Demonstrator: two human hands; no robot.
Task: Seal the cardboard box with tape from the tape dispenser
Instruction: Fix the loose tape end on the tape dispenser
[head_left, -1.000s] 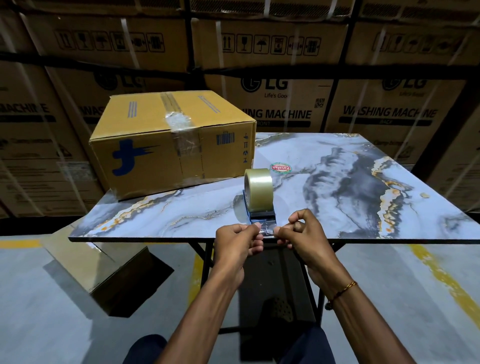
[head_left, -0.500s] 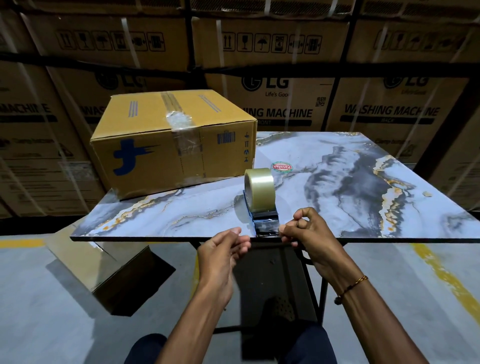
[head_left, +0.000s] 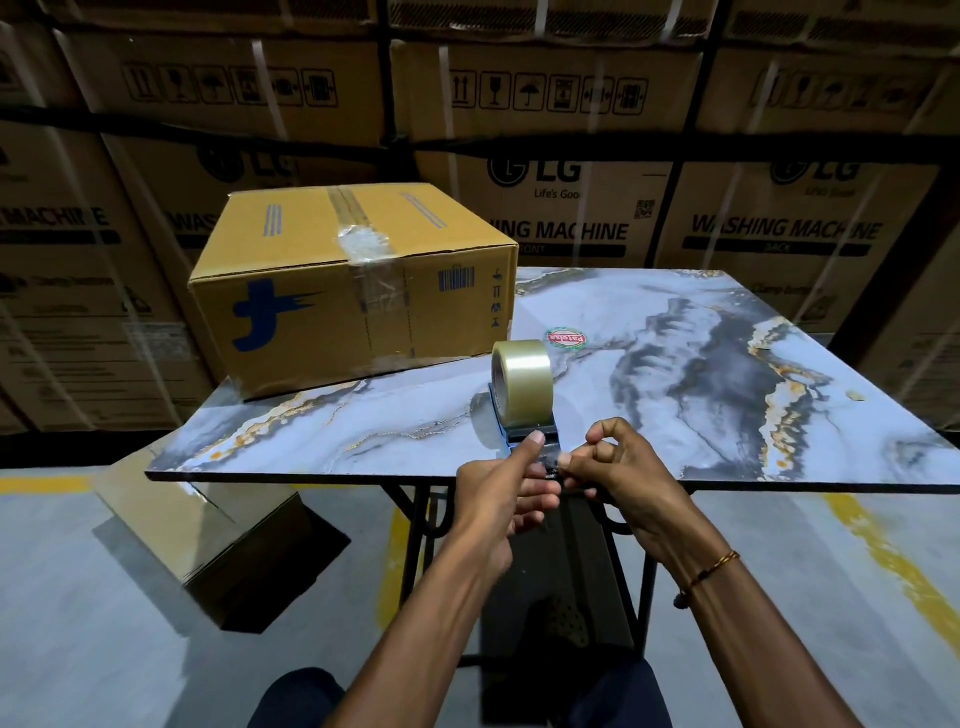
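Observation:
A closed yellow cardboard box (head_left: 311, 312) with a blue logo sits at the table's far left corner, with crumpled clear tape over its top seam and front face. A tape dispenser (head_left: 524, 387) with a roll of clear tape stands at the table's near edge. My left hand (head_left: 506, 493) pinches the dispenser's front end, thumb on top. My right hand (head_left: 618, 467) pinches the loose tape end at the same spot, fingers curled. The tape end itself is mostly hidden between my fingers.
The marble-patterned table (head_left: 701, 364) has a round red sticker (head_left: 566, 339) behind the dispenser. A brown box (head_left: 208, 535) lies on the floor under the table's left side. Stacked washing machine cartons (head_left: 571, 182) form a wall behind.
My left hand dropped away from the dispenser half a second ago and has come back up to grip its front end. My right hand stayed at the tape end.

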